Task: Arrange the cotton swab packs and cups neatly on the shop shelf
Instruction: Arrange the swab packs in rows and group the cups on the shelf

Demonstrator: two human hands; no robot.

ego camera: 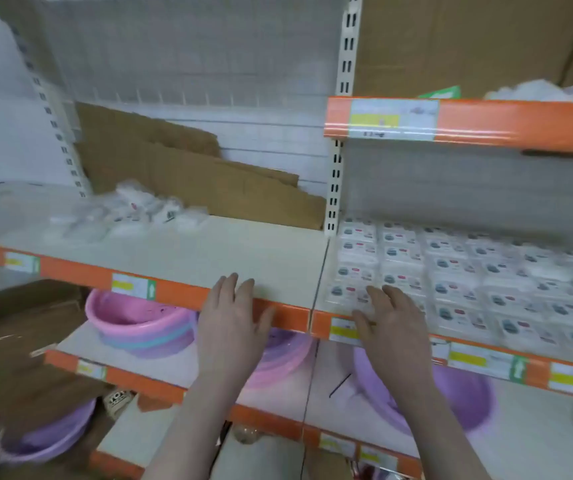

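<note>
1. The left hand (231, 318) is spread flat, fingers straight and a little apart, reaching over the orange front edge of the middle shelf (243, 251); it holds nothing, and its fingertips lie at the bare front part of the board.
2. The right hand (390, 322) is also held flat with relaxed, slightly parted fingers and grips nothing. Its fingertips are at the front-left corner of the rows of cotton swab packs (451, 271); blur hides whether they touch the nearest pack.
3. Those packs lie flat in tidy rows on the right-hand section of the same shelf level, filling it from the upright post (335, 188) rightward.
4. A loose heap of clear-wrapped packs (132, 213) sits at the back left of the left section, well apart from both hands; their contents are too blurred to tell.
5. Torn cardboard sheets (188, 171) lean against the back panel behind that heap.
6. The shelf below carries stacked pink and purple plastic basins (139, 323), and another purple basin (465, 393) lies under the right forearm.
7. An upper shelf (486, 123) at the right has an orange price strip with labels.
</note>
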